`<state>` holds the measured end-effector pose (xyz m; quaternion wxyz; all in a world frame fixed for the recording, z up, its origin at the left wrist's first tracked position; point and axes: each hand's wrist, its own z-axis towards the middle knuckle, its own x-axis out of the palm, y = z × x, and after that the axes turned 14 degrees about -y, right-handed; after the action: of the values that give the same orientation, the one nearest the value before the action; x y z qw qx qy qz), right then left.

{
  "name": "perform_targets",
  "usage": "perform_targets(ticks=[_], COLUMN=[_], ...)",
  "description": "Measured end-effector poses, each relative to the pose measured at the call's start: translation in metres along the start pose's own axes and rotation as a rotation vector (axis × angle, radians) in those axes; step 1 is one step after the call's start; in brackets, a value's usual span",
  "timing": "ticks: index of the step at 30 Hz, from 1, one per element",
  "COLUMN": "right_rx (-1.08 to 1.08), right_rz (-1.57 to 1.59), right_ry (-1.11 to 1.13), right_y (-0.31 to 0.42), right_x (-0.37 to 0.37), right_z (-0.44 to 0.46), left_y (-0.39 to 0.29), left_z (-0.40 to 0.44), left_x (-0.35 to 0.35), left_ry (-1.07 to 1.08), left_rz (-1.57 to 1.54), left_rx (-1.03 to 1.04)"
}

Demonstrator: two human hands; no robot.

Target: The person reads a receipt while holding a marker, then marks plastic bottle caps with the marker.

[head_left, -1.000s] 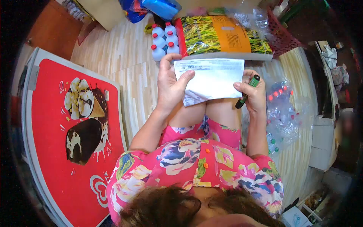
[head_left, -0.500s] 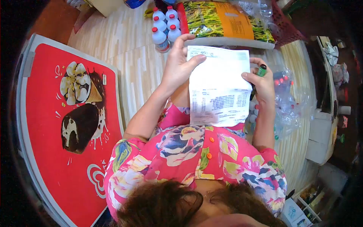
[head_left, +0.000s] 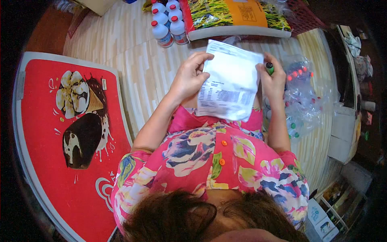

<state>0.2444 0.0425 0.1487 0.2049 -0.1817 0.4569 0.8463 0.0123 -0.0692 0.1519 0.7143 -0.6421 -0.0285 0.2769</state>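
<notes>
A white printed sheet of paper (head_left: 231, 76) is held up over my lap, tilted, with lines and columns of small text too blurred to read. My left hand (head_left: 189, 76) pinches its left edge between thumb and fingers. At the opposite edge, the fingers of my right hand (head_left: 273, 82) are closed on the paper. The same hand also holds a green marker (head_left: 269, 69), its dark end pointing up. Most of the marker's length is hidden in the palm.
On my left stands a red-topped freezer (head_left: 44, 149) with ice cream pictures. White bottles with red caps (head_left: 161, 30) stand on the floor beside a large printed sack (head_left: 238, 30). Plastic-wrapped bottles (head_left: 300, 97) lie to my right, near white boxes (head_left: 342, 133).
The sheet has tilted clockwise and shifted slightly. My left hand has moved lower along its left edge. The right hand has moved a little left with the marker. The camera view has shifted.
</notes>
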Motion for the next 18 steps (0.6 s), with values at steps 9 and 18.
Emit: perform_targets(ticks=[9, 18], right_rx=[-0.179, 0.468], right_rz=[0.111, 0.306], right_ry=[0.459, 0.315], right_y=[0.085, 0.025], right_x=[-0.012, -0.024], right_z=[0.029, -0.031], left_y=[-0.065, -0.118], left_z=[0.048, -0.018], left_x=[0.014, -0.056], left_ry=[0.424, 0.148], left_rz=[0.347, -0.439], left_rx=[0.596, 0.691])
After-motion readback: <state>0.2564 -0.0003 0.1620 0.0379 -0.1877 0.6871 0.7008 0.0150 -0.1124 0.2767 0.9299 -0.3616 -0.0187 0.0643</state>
